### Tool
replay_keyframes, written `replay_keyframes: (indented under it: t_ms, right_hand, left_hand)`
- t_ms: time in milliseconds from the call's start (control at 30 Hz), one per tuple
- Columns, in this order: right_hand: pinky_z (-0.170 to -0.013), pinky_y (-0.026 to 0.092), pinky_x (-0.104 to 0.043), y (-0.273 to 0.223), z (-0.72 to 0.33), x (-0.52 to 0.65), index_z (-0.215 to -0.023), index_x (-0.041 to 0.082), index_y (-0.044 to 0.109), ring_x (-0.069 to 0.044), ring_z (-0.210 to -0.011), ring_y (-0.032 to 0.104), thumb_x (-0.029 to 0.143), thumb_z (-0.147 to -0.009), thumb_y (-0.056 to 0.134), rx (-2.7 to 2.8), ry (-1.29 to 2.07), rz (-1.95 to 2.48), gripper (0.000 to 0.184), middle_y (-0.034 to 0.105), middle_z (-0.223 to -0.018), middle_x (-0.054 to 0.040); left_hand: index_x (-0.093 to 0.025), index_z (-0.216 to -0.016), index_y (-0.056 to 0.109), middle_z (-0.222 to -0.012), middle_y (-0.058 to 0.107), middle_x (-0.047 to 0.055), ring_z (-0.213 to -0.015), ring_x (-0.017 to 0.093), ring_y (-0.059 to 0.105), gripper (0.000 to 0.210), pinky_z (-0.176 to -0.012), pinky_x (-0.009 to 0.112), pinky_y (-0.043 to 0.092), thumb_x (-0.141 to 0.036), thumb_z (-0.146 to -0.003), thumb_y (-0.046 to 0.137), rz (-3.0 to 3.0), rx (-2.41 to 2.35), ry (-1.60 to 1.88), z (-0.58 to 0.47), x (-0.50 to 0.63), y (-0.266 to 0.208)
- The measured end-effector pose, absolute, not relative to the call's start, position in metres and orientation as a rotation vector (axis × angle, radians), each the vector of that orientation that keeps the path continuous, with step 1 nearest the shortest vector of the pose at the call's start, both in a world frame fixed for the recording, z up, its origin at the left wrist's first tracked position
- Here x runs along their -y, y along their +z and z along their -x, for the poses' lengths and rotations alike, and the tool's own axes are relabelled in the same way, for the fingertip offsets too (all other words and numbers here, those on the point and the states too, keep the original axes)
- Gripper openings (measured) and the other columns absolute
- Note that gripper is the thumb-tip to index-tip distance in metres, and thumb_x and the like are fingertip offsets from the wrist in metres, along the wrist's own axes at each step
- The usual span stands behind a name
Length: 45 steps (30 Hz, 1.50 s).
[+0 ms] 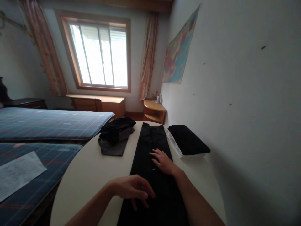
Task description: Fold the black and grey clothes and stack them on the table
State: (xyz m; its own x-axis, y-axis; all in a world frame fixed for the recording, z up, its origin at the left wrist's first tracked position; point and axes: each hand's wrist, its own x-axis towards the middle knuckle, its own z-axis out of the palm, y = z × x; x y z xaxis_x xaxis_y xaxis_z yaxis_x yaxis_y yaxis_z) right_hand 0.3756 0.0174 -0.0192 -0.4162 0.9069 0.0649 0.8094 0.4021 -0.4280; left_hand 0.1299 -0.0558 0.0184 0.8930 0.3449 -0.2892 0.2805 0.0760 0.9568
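A long black garment [162, 194], by its shape a pair of trousers, lies lengthwise along the round pale table [94, 182]. Its far end has a waist-like opening. My right hand [163, 161] rests flat on the middle of the cloth, fingers spread and holding nothing. Nearer to me, my left hand [134, 188] is over the garment's left side with its fingers loosely bent and apart. Whether those left fingertips touch the cloth I cannot tell. A small light mark shows on the fabric just below my right hand.
Left on the table is a crumpled pile of dark clothes [116, 135]. To the right, a folded black cloth [189, 139] sits on something white. Plaid mattresses [54, 124] lie at the left, one bearing a paper sheet [21, 172]. The wall [246, 131] stands close on the right.
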Motion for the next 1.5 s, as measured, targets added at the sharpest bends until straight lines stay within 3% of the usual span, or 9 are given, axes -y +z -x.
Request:
replay_keyframes:
  t_ms: [133, 267, 400, 567, 833, 1100, 1233, 1333, 1500]
  right_hand:
    - [-0.12, 0.015, -0.049, -0.024, -0.375, -0.019, -0.148, 0.029, 0.042, -0.024, -0.149, 0.022, 0.044, -0.1, 0.038, 2.407, 0.482, 1.508, 0.051, 0.03, -0.16, -0.0066]
    - [-0.12, 0.014, -0.05, -0.026, -0.376, -0.021, -0.148, 0.03, 0.042, -0.024, -0.149, 0.02, 0.044, -0.1, 0.037, 2.421, 0.461, 1.518, 0.05, 0.031, -0.16, -0.0043]
    - [-0.117, 0.025, -0.044, -0.015, -0.38, -0.019, -0.136, 0.029, 0.058, -0.024, -0.142, 0.035, 0.042, -0.095, 0.047, 2.421, 0.451, 1.449, 0.045, 0.047, -0.15, -0.0051]
    - [-0.105, 0.04, -0.035, -0.001, -0.383, -0.013, -0.116, 0.027, 0.072, -0.022, -0.114, 0.058, 0.036, -0.094, 0.049, 2.373, 0.527, 1.304, 0.033, 0.069, -0.12, -0.0044]
    - [-0.11, 0.029, -0.049, -0.014, -0.371, -0.014, -0.137, 0.033, 0.057, -0.027, -0.136, 0.038, 0.039, -0.096, 0.047, 2.4, 0.394, 1.484, 0.043, 0.05, -0.147, -0.0033]
    - [-0.111, 0.034, -0.041, -0.018, -0.374, -0.019, -0.131, 0.022, 0.063, -0.024, -0.132, 0.046, 0.039, -0.095, 0.049, 2.225, 0.437, 1.464, 0.042, 0.057, -0.139, -0.0087]
    - [-0.112, 0.034, -0.039, -0.023, -0.375, -0.021, -0.13, 0.02, 0.064, -0.025, -0.132, 0.045, 0.036, -0.092, 0.053, 2.275, 0.369, 1.466, 0.042, 0.055, -0.141, -0.0095]
    - [-0.112, 0.034, -0.039, -0.021, -0.377, -0.02, -0.129, 0.019, 0.065, -0.026, -0.133, 0.044, 0.035, -0.09, 0.056, 2.285, 0.337, 1.471, 0.043, 0.052, -0.144, -0.0098]
    - [-0.105, 0.042, -0.034, -0.003, -0.383, -0.013, -0.112, 0.021, 0.075, -0.023, -0.115, 0.058, 0.04, -0.088, 0.06, 2.329, 0.474, 1.365, 0.034, 0.065, -0.125, -0.0087]
  left_hand:
    - [-0.023, -0.116, 0.069, -0.108, 0.071, 0.008, -0.101, 0.024, 0.067, 0.039, -0.079, 0.035, 0.057, -0.046, -0.084, 0.066, -1.794, -0.636, 0.256, -0.137, 0.056, 0.011]
    - [-0.03, -0.116, 0.07, -0.135, 0.06, 0.005, -0.133, 0.029, 0.045, 0.044, -0.113, 0.047, 0.034, -0.03, -0.072, 0.079, -2.302, -0.664, 0.447, -0.141, 0.055, 0.009]
    - [-0.034, -0.116, 0.071, -0.132, 0.062, 0.003, -0.128, 0.028, 0.05, 0.044, -0.11, 0.043, 0.039, -0.032, -0.074, 0.079, -2.367, -0.634, 0.391, -0.142, 0.057, 0.012]
    - [-0.036, -0.107, 0.074, -0.116, 0.069, -0.001, -0.108, 0.02, 0.061, 0.034, -0.101, 0.033, 0.044, -0.016, -0.08, 0.065, -2.455, -0.557, 0.403, -0.151, 0.064, 0.013]
    - [-0.03, -0.096, 0.073, -0.104, 0.072, 0.0, -0.099, 0.018, 0.062, 0.02, -0.093, 0.03, 0.045, -0.022, -0.092, 0.055, -2.536, -0.524, 0.386, -0.16, 0.07, 0.013]
    - [-0.032, -0.106, 0.07, -0.12, 0.067, 0.001, -0.112, 0.019, 0.059, 0.022, -0.104, 0.034, 0.041, -0.023, -0.093, 0.055, -2.54, -0.55, 0.436, -0.164, 0.072, 0.01]
    - [-0.034, -0.139, 0.051, -0.153, 0.042, 0.005, -0.142, 0.033, 0.033, 0.065, -0.118, 0.054, 0.023, -0.032, -0.078, 0.073, -2.576, -0.695, 0.358, -0.161, 0.071, 0.003]
    - [-0.032, -0.149, 0.039, -0.161, 0.027, 0.01, -0.147, 0.041, 0.019, 0.087, -0.117, 0.064, 0.016, -0.043, -0.072, 0.077, -2.565, -0.822, 0.27, -0.157, 0.069, 0.001]
    - [-0.029, -0.134, 0.056, -0.135, 0.061, 0.006, -0.127, 0.029, 0.052, 0.05, -0.11, 0.045, 0.039, -0.039, -0.086, 0.065, -2.546, -0.842, 0.416, -0.152, 0.063, 0.009]
